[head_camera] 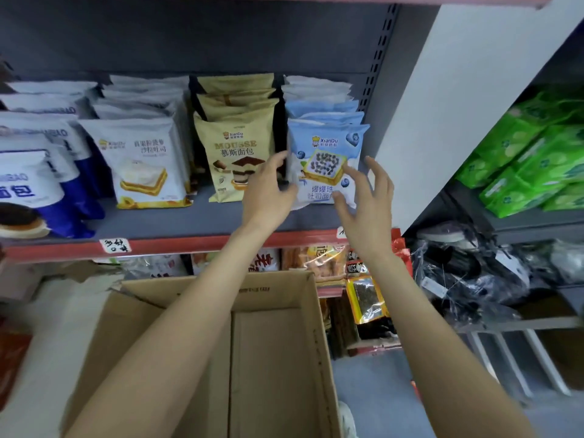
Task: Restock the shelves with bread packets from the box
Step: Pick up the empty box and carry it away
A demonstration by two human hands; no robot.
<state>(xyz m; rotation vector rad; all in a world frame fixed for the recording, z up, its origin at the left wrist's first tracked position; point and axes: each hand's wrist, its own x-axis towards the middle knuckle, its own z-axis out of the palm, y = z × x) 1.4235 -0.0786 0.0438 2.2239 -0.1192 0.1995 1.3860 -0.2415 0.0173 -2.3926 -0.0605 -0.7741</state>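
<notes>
Hands flank the front blue blueberry-toast packet, which stands upright at the right end of the grey shelf, close to its front edge and first in a row of like packets. Left hand rests at the packet's left side, fingers loosely curved, touching or nearly so. Right hand is spread wide with straight fingers over the lower right corner; neither grip has a firm hold on it.

Box below the shelf shows only bare cardboard floor (no packets visible inside).

Risks, as judged:
- Packet stands near the front lip; a nudge from either palm could tip it forward into the box.
- Left hand sits just beside the mousse packet; a sideways sweep could knock it askew.
- Packets behind may lean if pushed back too hard.
</notes>
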